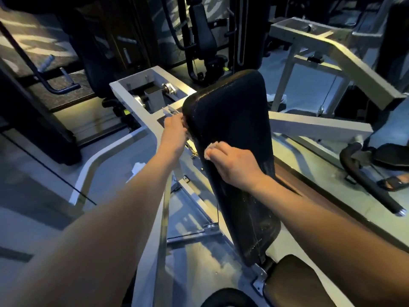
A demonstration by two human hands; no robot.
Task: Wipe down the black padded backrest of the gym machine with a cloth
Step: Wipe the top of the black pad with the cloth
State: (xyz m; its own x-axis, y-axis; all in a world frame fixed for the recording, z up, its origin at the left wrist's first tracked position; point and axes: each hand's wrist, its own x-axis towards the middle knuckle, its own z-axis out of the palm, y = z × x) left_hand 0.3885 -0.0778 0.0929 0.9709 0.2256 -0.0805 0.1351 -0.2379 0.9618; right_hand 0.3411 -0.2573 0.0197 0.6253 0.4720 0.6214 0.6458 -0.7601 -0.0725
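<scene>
Pressing the cloth (209,148) with curled fingers against the middle of the backrest (232,107), the right hand (234,167) wipes while the left hand (174,129) grips its edge (wet streaks suggest roughly halfway done).

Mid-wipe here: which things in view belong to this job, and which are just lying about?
In the job:
black padded backrest
cloth, gripped under the right hand
left hand, holding the backrest's left edge

Lying about:
seat pad
padded handle
white wad on the floor
sandalled foot
</scene>
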